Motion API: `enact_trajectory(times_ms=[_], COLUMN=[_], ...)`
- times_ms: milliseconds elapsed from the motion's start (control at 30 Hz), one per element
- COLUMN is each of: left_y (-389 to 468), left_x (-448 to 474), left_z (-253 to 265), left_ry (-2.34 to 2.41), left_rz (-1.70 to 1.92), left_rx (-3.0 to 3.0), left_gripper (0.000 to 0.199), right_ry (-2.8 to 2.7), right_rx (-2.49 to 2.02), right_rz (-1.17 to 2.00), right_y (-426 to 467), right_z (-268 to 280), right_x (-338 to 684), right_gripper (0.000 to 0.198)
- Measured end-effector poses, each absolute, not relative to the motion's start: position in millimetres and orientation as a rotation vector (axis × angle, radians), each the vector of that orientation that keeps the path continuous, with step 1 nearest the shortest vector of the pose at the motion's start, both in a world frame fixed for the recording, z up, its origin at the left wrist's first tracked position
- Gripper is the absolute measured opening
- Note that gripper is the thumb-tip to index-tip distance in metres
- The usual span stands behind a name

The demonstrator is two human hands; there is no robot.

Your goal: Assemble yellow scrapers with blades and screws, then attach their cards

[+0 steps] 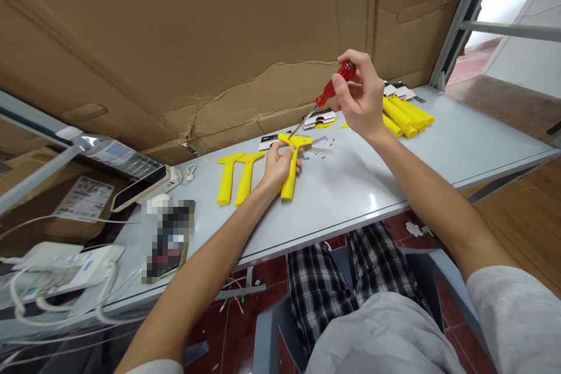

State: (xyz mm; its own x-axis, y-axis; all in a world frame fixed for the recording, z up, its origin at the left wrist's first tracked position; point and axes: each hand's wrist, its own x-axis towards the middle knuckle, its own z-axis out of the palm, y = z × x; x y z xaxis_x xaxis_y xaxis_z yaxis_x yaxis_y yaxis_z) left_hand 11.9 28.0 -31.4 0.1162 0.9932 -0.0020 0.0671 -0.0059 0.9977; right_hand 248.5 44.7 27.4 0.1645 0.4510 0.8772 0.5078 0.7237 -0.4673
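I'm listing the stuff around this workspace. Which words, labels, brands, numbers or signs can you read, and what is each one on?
No text can be read with certainty.
Box label: large characters and smaller print, too blurred to quote.
Bottle label: too blurred.
Black-and-white cards: print too small.
Red screwdriver: no readable marking.
Pixelated item: any wording is obscured.

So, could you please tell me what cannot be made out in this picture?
In the head view:
Red screwdriver: tip too small to tell what it touches.
Held yellow tool: neck partly covered by the left hand.
Dark item: pixelated.
Chair: cut off by the bottom edge.
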Motion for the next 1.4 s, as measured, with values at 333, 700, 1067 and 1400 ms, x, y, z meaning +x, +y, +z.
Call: enact_trajectory(times_ms=[333, 700, 1067, 1400], left_y=[28.4, 30.2, 30.3, 26.5], left_x=[11.7, 11.2, 11.3, 12.6], left_z=[-32.2, -34.3, -33.2, -30.8], left_ry=[1.166, 1.154, 1.161, 1.169], left_rz=[1.093, 1.097, 1.093, 1.097], left_rx=[1.323, 1.315, 1.304, 1.311], left_gripper=[0.011, 0.016, 0.019, 0.016], right_ry=[-1.485, -1.522, -1.505, -1.573], right_rx=[-0.901, -0.906, -0.882, -0.839], right_rz=[-0.088, -0.127, -0.072, -0.075], right_y=[37.0, 36.9, 42.3, 39.0], right_z=[30.2, 28.8, 26.6, 22.5], right_x=[241.3, 248.4, 247.1, 247.9], right_gripper=[0.075, 0.066, 0.072, 0.062])
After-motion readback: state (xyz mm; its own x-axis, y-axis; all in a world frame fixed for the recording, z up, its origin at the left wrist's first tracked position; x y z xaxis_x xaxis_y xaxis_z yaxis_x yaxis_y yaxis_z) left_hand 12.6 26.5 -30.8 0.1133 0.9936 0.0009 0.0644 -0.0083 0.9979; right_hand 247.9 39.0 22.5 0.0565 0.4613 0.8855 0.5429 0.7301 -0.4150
